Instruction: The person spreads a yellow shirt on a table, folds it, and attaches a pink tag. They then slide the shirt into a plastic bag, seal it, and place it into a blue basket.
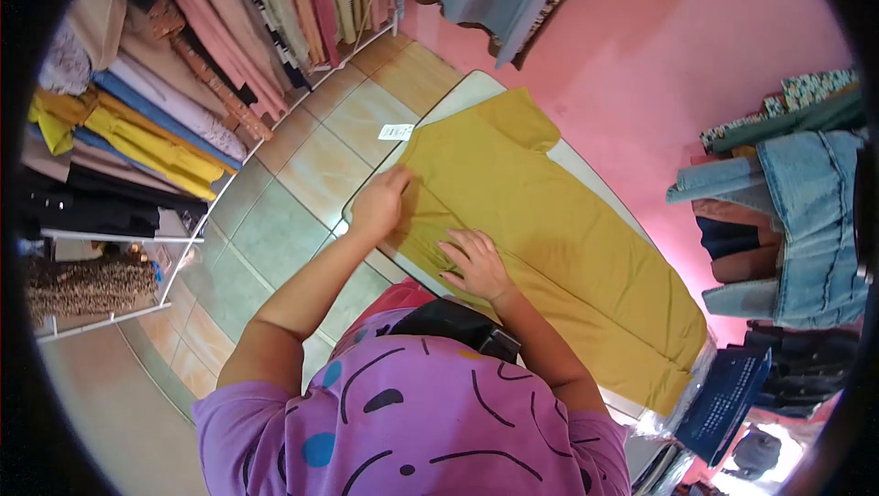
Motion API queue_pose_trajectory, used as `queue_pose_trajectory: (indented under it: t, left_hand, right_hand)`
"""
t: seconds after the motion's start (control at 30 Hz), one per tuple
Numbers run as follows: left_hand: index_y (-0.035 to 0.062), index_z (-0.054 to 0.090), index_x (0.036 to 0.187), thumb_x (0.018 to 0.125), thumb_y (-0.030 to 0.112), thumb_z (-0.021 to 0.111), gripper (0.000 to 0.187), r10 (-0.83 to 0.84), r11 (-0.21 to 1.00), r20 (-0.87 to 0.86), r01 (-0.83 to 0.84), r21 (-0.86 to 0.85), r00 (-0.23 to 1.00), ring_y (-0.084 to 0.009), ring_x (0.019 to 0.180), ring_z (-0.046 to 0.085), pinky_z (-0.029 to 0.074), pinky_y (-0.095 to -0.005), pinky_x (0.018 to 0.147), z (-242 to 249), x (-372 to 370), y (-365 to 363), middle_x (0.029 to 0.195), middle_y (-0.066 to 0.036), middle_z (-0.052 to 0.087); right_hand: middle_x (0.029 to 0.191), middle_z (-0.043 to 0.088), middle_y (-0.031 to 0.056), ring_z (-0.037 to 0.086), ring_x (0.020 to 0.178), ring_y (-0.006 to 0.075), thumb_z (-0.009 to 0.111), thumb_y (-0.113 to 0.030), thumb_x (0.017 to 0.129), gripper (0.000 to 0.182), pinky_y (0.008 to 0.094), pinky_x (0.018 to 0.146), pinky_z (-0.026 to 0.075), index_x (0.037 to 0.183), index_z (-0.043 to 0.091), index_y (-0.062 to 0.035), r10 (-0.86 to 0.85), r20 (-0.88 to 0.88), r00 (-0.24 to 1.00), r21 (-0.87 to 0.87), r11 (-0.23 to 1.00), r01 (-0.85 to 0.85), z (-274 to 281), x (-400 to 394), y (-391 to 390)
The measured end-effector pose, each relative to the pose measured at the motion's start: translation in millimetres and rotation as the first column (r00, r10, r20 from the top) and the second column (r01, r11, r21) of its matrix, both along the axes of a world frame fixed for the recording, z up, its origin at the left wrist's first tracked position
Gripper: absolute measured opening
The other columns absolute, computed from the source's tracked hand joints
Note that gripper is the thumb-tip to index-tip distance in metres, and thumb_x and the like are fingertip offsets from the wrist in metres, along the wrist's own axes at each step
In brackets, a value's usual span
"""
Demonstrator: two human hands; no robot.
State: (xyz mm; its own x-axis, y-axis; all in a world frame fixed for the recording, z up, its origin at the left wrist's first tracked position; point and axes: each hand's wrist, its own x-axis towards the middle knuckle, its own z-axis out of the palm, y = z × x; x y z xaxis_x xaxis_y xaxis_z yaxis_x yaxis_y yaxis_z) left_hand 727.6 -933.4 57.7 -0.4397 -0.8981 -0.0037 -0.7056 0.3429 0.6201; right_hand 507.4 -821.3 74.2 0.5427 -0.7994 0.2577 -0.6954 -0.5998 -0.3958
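A long mustard-yellow dress with a short sleeve lies spread over a narrow white table. A white price tag sticks out past its upper left edge. My left hand is closed on the dress's near left edge, with the fingertips partly hidden. My right hand rests on the dress beside it, fingers apart and pressed lightly against the gathered cloth. Small folds run between the two hands.
The white table stands against a pink wall. Clothes racks line the left and back. Denim garments hang at the right, above a dark blue package. Tiled floor shows on the left.
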Motion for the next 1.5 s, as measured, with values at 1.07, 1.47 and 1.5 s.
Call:
queue_pose_trajectory:
  t: [1.07,1.47,1.5]
  left_hand:
    - [0.0012,0.049,0.119,0.08,0.019,0.064,0.045,-0.011,0.895,0.158,-0.061,0.443,0.987,-0.0248,0.096,0.058,0.047,-0.0366,0.081,8.8,-220.9,-204.0,0.109,-0.011,0.058]
    - [0.0046,0.064,0.082,0.072,-0.002,0.064,0.012,-0.401,0.842,-0.232,0.456,0.288,0.886,-0.0197,0.084,0.061,0.047,-0.0318,0.075,89.8,-18.7,-22.4,0.088,-0.006,0.065]
    - [0.0035,0.061,0.074,0.07,-0.005,0.062,0.01,-0.476,0.761,-0.229,0.528,0.378,0.849,-0.0225,0.081,0.061,0.046,-0.0317,0.072,99.7,-22.5,-4.7,0.08,-0.007,0.063]
  right_hand:
    - [0.126,0.048,0.0099,0.044,0.116,0.0289,0.054,-0.007,0.078,0.054,0.0506,0.096,0.031,0.13,0.04,-0.0163,-0.799,-0.442,0.408,-0.159,0.517,0.841,-58.4,-390.0,39.2]
    - [0.086,0.056,0.0079,0.053,0.084,0.0286,0.069,-0.009,0.063,0.027,0.0408,0.074,0.041,0.089,0.061,-0.0102,-0.802,-0.241,0.546,-0.14,0.585,0.799,16.7,-308.1,189.8]
    - [0.089,0.056,0.0082,0.053,0.086,0.0289,0.071,-0.013,0.064,0.028,0.0407,0.076,0.042,0.09,0.061,-0.0105,-0.792,-0.236,0.563,-0.11,0.597,0.795,18.0,-287.2,194.5]
